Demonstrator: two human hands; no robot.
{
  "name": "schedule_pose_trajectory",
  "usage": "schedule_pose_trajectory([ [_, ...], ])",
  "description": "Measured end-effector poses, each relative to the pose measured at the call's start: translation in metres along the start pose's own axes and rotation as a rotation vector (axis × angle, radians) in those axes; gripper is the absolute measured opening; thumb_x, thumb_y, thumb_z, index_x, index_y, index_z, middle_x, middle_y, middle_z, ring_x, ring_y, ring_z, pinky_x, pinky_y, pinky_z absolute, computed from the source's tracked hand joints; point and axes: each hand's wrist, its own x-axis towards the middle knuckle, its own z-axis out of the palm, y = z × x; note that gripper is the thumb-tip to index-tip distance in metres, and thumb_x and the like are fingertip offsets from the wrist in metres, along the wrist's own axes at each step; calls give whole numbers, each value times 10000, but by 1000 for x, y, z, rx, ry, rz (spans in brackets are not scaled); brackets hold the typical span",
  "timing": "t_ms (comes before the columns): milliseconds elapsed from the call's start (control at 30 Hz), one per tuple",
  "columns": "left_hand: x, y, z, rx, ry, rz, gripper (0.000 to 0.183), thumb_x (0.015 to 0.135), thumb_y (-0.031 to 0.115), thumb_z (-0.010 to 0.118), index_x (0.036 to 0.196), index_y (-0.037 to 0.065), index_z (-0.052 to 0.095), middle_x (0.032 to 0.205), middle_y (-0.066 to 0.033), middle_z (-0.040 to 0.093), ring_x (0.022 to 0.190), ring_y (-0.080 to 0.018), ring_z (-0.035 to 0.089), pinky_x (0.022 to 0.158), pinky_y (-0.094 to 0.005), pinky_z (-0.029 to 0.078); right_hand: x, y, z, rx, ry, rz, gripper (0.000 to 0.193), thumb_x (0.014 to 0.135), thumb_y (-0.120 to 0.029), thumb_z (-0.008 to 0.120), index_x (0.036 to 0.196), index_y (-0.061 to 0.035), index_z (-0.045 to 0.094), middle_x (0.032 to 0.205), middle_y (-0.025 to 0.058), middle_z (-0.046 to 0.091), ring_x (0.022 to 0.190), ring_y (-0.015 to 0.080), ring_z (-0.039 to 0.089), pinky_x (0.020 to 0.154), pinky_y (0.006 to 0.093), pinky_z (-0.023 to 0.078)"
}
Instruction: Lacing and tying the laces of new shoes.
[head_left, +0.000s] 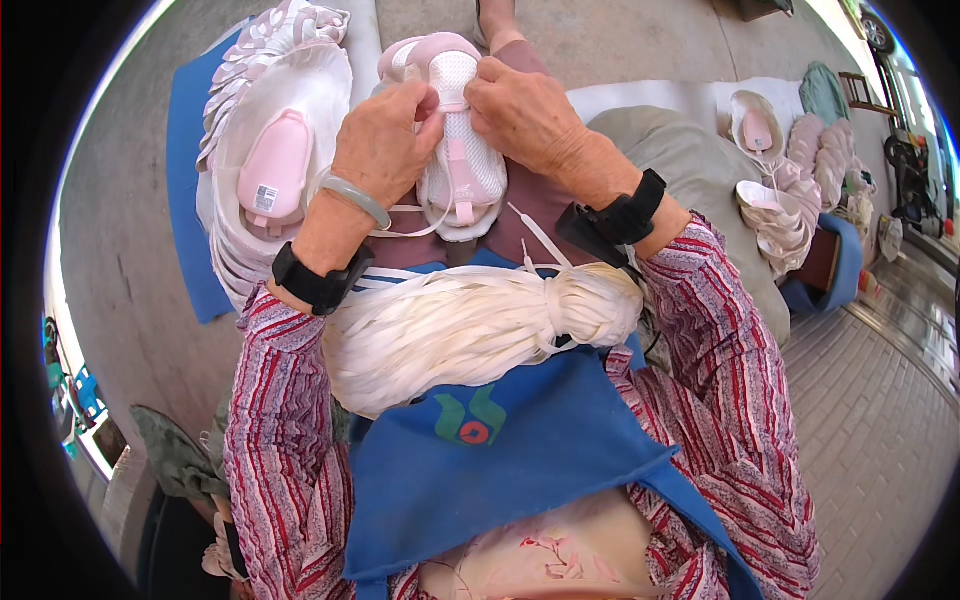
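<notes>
Right hand (pixel 527 112) pinches a pink-and-white shoe (pixel 461 160); whether the left hand (pixel 385 140) grips, I can't tell.
Below the pinch, light, soft-looking mesh (pixel 488 168); better held by the sides.

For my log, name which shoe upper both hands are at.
The lone pink-and-white upper at top centre, between left hand and right hand; those in the left bunch and right bunches overlap one another.
</notes>
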Motion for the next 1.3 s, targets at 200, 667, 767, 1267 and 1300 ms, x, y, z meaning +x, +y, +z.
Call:
schedule_pose_trajectory([
  [200,0,-2,6,32,27,17,142,816,156,642,890,42,600,815,-126,647,731,-304,636,645,-365,504,12,-1,-11,-109,-10,-196,77,776,-97,583,805,-27,596,868,109,543,745,304,606,619,362,520],
  [667,2,8,7,158,-3,81,81,830,130,579,890,86,546,826,-92,605,707,-317,612,600,-388,497,-13,4,-7,387,53,267,175,792,-198,608,816,-32,657,799,155,593,802,324,601,711,402,482],
  [767,1,9,7,175,-11,80,84,823,130,582,888,91,545,828,-93,605,695,-319,612,591,-394,497,-11,2,-2,392,117,259,172,796,-177,596,797,-13,645,784,165,587,794,342,592,710,421,475],
  [1267,2,10,5,112,25,112,85,819,105,589,881,70,542,819,-114,605,698,-328,607,598,-394,493,-4,18,-24,882,-196,459,173,826,-172,640,922,-29,617,677,-25,529,597,42,468,516,195,371],
  [1300,2,9,4,99,23,121,85,819,105,590,879,67,542,817,-116,605,701,-328,607,601,-393,492,-6,16,-20,884,-194,461,173,826,-172,640,922,-29,617,677,-25,529,597,42,468,516,195,371],
])
